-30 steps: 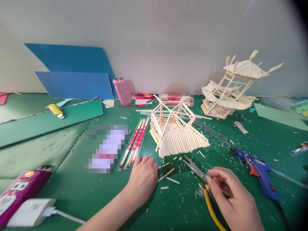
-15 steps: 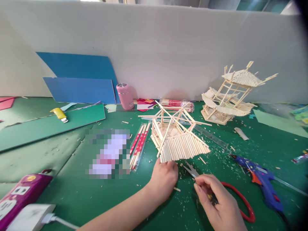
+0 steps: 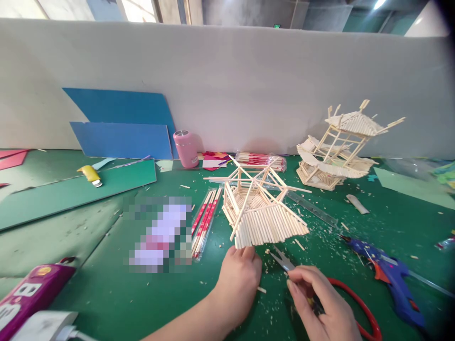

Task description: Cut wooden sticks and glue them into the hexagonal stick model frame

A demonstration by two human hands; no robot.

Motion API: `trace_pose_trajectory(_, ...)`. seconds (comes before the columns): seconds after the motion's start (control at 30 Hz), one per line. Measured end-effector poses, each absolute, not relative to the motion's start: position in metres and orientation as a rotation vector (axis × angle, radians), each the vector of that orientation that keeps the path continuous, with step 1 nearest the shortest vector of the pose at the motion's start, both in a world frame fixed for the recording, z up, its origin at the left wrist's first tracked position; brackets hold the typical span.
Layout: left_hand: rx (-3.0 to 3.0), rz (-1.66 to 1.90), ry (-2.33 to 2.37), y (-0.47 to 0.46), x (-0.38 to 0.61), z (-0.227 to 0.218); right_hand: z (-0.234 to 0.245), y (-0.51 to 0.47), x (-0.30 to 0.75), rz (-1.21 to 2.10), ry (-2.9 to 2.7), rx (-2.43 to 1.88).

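Observation:
A small pavilion model of pale wooden sticks (image 3: 272,226) stands on the green table, its open frame at the back and a slanting roof panel of side-by-side sticks facing me. My left hand (image 3: 240,279) is at that panel's lower edge, fingers curled; the fingertips are hidden, so whatever they grip does not show. To its right, my right hand (image 3: 322,300) holds scissors with red handles (image 3: 359,303). The silver blades (image 3: 282,260) are slightly parted and point toward the panel's lower edge, apart from it. Between the hands lies a short stick piece (image 3: 261,290).
At right lies a blue glue gun (image 3: 387,274), with a taller stick pavilion (image 3: 334,151) behind. A ruler (image 3: 313,208) and stick scraps are near the model. Left are packed sticks (image 3: 206,222), a pink bottle (image 3: 186,149), a yellow cutter (image 3: 89,175) and a purple power strip (image 3: 33,293).
The view has tilted up a little, so most things sit lower in the picture. Both hands keep nearly the same places by the model, with the scissors still held.

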State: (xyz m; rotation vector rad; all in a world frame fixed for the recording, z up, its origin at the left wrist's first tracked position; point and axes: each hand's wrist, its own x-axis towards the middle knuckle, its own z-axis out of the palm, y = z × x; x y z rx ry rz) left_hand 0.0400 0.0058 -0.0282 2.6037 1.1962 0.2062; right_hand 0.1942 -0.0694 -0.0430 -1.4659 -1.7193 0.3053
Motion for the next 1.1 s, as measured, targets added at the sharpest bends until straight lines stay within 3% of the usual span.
trace_pose_trajectory(0.1, 2.341, 0.336, 1.217, -0.007, 0.023, -0.022, -0.036, -0.067, 0.186, 0.297, -1.747, -1.379)
trace_pose_trajectory(0.23, 1.119, 0.525, 1.034, -0.018, 0.006, -0.018, -0.024, -0.059, 0.171, 0.336, -1.895, -1.186)
trace_pose_trajectory(0.37, 0.641, 0.598, 0.911, -0.025, -0.004, -0.012, -0.016, -0.052, 0.160, 0.423, -1.954, -1.056)
trace_pose_trajectory(0.57, 0.529, 0.649, 0.874, -0.029, -0.010, -0.002, -0.011, -0.048, 0.153, 0.531, -1.907, -0.991)
trace_pose_trajectory(1.1, 0.487, 0.667, 0.865, -0.020, -0.010, 0.012, -0.003, -0.042, 0.148, 0.429, -1.921, -1.038)
